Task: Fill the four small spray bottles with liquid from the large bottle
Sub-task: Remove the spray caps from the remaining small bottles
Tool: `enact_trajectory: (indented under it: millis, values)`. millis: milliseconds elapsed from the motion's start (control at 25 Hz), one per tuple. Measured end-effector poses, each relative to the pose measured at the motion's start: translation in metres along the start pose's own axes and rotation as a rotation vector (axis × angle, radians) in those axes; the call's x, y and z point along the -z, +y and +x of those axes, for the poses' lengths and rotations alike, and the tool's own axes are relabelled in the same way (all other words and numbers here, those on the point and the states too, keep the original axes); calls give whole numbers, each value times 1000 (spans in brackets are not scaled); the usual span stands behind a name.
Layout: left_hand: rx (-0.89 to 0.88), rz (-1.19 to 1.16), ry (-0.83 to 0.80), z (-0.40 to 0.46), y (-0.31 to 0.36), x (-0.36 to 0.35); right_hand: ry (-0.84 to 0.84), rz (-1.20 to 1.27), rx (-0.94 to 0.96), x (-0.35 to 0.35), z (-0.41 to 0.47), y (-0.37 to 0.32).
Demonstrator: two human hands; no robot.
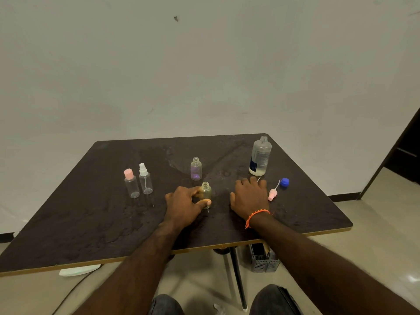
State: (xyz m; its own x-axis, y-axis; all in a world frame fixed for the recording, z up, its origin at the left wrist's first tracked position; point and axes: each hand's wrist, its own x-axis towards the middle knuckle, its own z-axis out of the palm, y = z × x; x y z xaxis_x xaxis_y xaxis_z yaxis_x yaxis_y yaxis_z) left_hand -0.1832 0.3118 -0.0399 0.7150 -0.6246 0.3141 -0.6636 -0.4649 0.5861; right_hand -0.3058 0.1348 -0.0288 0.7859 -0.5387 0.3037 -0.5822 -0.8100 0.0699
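Gripping: the left hand (184,204) held a small uncapped amber-tinted spray bottle (206,193) upright on the surface (91,223), fingers and thumb curled round its body.
Right hand (250,196): lay flat, palm down, fingers straight on the surface just right of that bottle, holding nothing; an orange cord bracelet (256,217) sat on its wrist.
Purple-tinted bottle (196,168): stood uncapped, just beyond the held one, apart from it.
Left pair: a clear bottle with a pink cap (131,184) and a clear bottle with a white spray head (145,179) stood side by side, well to the left.
Large bottle (260,156): stood upright and uncapped near the far right corner, clear, with a dark blue label too blurred to read.
Loose parts: a pink spray head with its dip tube (273,193) lay just right of the right hand; a blue cap (284,182) lay beside it.
Surface: dark, with wet-looking patches.
Under the surface: a grey perforated basket (264,261) stood on the floor.
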Motion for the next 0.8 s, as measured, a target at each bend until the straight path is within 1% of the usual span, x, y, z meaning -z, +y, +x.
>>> enact_trajectory:
  millis: [120, 200, 240, 360, 440, 520, 600, 800]
  values:
    - [12, 33, 20, -1, -6, 4, -12, 68, 43, 3, 0, -9]
    - [29, 120, 24, 1, -8, 9, 8, 130, 100, 6, 0, -20]
    - [43, 168, 24, 3, -8, 12, -2, 193, 125, 6, 1, -28]
    - [90, 264, 28, 8, -4, 19, -93, 511, 149, 9, 4, -55]
    - [121, 275, 37, 13, -4, 19, -111, 689, 126, 7, 7, -73]
    - [162, 290, 53, 22, -9, 17, -155, 802, 87, 4, 12, -85]
    - [191, 326, 79, 35, -14, 15, -196, 848, 68, 2, 20, -92]
    - [243, 364, 99, 65, -20, 14, -235, 895, 94, 0, 43, -104]
